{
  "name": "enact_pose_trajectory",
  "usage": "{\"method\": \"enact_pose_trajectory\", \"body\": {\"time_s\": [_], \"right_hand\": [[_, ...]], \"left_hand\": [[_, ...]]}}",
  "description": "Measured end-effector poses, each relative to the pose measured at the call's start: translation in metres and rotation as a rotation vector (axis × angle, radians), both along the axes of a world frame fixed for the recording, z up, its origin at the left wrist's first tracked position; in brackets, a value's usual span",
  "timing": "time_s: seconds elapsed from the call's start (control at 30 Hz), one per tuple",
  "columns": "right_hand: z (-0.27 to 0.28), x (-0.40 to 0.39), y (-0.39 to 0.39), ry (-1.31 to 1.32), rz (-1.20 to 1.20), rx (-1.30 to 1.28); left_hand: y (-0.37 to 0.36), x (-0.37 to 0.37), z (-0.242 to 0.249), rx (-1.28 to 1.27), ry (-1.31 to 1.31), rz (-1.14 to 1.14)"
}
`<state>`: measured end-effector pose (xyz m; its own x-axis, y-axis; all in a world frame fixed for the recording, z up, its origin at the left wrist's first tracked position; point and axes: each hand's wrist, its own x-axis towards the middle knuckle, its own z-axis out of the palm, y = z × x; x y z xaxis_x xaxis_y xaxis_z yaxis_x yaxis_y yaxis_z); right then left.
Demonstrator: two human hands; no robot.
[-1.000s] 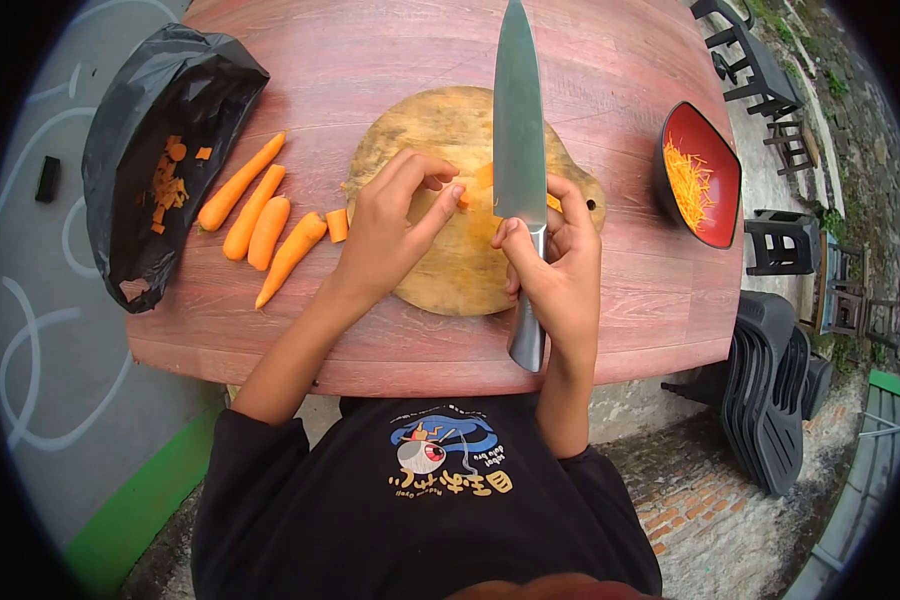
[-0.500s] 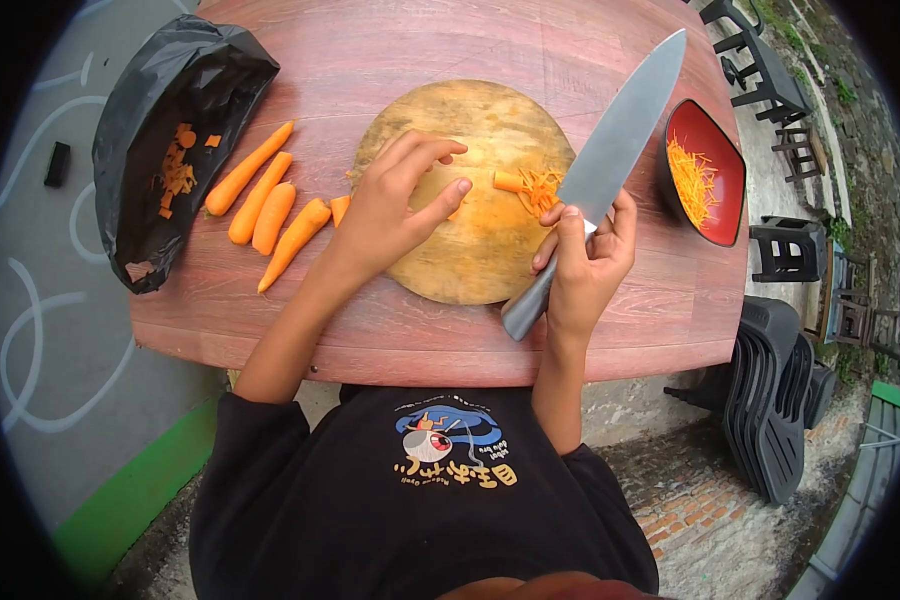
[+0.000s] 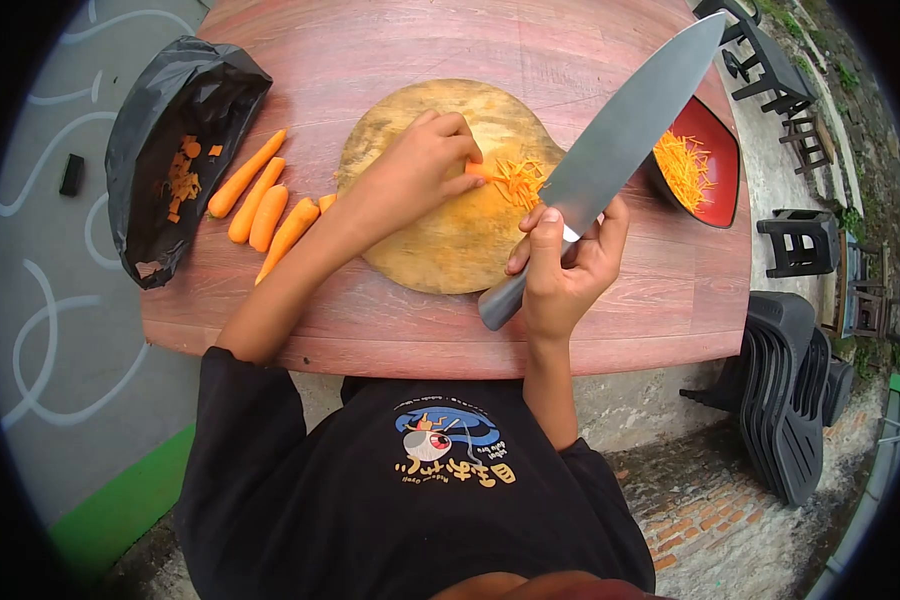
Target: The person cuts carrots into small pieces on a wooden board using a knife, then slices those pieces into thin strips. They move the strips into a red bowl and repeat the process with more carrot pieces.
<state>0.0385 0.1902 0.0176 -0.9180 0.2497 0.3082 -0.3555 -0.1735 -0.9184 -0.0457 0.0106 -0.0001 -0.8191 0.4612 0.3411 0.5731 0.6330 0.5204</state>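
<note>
My right hand (image 3: pixel 573 262) grips the dark handle of a large kitchen knife (image 3: pixel 635 125), its broad blade slanting up and away to the right. On the round wooden cutting board (image 3: pixel 420 268), my left hand (image 3: pixel 425 168) pinches a short carrot piece (image 3: pixel 477 172), mostly covered by the fingers. Thin carrot shreds (image 3: pixel 520 183) lie on the board against that piece, just left of the blade. Behind the knife stands a red bowl with a black outside (image 3: pixel 722 180), holding more carrot shreds (image 3: pixel 682 172).
Several whole carrots (image 3: pixel 268 217) lie left of the board, partly behind my left forearm. A black plastic bag (image 3: pixel 155 120) with carrot scraps (image 3: pixel 183 180) sits at the left edge of the reddish wooden table (image 3: pixel 650 300). Stacked black chairs (image 3: pixel 780 400) stand off to the right.
My left hand has moved right and closed on the carrot piece, where before its fingers were apart. The knife has shifted slightly, its tip now farther right.
</note>
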Motion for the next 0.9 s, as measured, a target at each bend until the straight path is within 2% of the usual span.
{"method": "enact_pose_trajectory", "body": {"time_s": [0.07, 0.23, 0.33, 0.53, 0.67, 0.7, 0.77, 0.83, 0.9], "right_hand": [[0.003, 0.001, 0.000, -0.072, 0.088, -0.075], [0.005, 0.002, -0.003, -0.113, 0.067, -0.097], [0.006, 0.004, -0.003, -0.105, 0.072, -0.080], [0.004, 0.004, -0.003, -0.100, 0.097, -0.075], [0.005, 0.009, 0.003, -0.154, 0.141, -0.096], [0.004, 0.013, 0.008, -0.157, 0.138, -0.098], [0.003, 0.027, 0.019, -0.278, 0.271, -0.151], [0.005, 0.040, 0.027, -0.330, 0.281, -0.150], [0.007, 0.051, 0.037, -0.427, 0.337, -0.062]], "left_hand": [[-0.009, -0.002, 0.007, -0.025, -0.031, 0.027], [-0.045, 0.008, 0.015, -0.176, 0.054, 0.284], [-0.049, 0.025, 0.015, -0.100, 0.151, 0.312], [-0.028, 0.054, 0.006, -0.053, -0.036, 0.181], [-0.016, 0.055, -0.002, -0.012, -0.063, 0.177], [-0.013, 0.056, 0.000, 0.072, -0.076, 0.183], [-0.011, 0.059, -0.003, 0.152, -0.100, 0.184], [-0.012, 0.060, -0.011, 0.150, -0.065, 0.123], [-0.009, 0.066, -0.009, 0.133, -0.033, 0.124]]}}
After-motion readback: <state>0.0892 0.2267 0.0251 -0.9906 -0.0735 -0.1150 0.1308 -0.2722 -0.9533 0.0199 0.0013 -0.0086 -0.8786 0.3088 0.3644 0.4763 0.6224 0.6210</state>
